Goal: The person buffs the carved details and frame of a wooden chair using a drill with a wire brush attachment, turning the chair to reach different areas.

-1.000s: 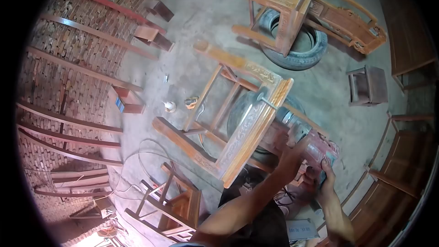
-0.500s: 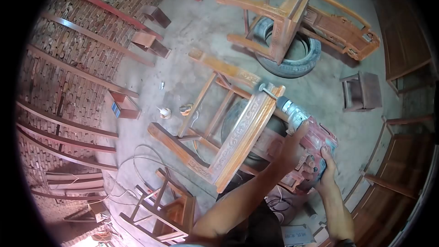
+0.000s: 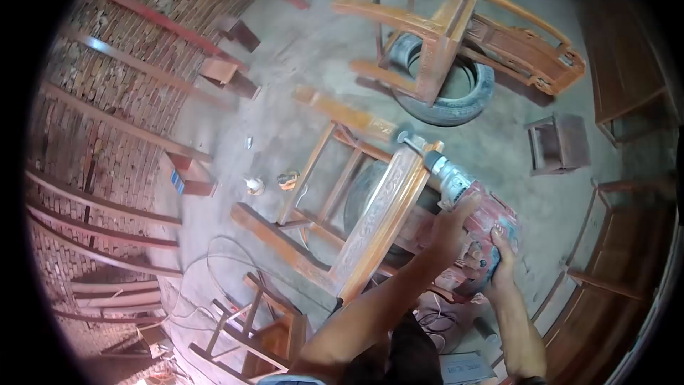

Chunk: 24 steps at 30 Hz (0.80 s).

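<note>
A red power tool with a metal chuck and a rod ending in a round disc is held between both hands. My left hand is wrapped round its front part, behind the chuck. At the rear, my right hand grips the handle. The disc is at the upper end of a carved wooden chair's seat edge; whether it touches is unclear. This chair lies on its side, its legs pointing left, over a dark tyre.
Another chair lies on a tyre at the top. A small stool stands right. A white bottle, cables and a smaller chair are left. Curved wooden strips lean by the brick wall.
The tool's chuck and disc have come into clearer view, tilted up-left, and both hands have shifted slightly with the tool. The whole view has drifted a little. Both hands keep their grip.
</note>
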Each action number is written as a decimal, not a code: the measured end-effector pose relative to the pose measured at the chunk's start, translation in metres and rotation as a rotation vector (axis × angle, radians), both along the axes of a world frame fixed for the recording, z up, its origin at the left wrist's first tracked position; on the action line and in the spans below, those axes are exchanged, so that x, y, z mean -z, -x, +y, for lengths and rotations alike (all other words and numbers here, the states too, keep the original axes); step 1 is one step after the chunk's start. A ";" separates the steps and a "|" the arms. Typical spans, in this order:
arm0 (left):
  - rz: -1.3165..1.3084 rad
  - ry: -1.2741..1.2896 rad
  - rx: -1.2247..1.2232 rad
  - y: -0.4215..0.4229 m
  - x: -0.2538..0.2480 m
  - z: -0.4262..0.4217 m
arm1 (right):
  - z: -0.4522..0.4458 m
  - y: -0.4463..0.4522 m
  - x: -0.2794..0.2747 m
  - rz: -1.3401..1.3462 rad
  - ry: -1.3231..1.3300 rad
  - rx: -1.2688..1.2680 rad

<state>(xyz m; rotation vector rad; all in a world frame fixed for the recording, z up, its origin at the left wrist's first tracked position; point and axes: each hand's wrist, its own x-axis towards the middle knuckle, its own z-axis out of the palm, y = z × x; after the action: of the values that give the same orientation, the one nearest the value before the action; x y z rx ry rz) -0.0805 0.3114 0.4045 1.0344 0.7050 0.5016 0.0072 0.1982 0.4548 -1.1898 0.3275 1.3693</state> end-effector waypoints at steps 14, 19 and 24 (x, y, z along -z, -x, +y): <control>0.037 0.605 0.160 0.022 -0.022 0.024 | -0.007 0.043 0.002 0.100 -0.042 0.156; -0.013 0.328 0.186 0.035 -0.012 0.022 | -0.005 0.058 0.003 0.080 -0.047 0.212; 0.031 0.114 0.202 0.048 -0.021 0.046 | 0.023 0.069 0.004 0.052 -0.032 0.198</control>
<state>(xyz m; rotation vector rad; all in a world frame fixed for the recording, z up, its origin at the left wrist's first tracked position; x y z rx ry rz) -0.1281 0.3574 0.4259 0.9953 0.6411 0.2677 -0.0614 0.2209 0.4512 -1.0670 0.4471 1.2301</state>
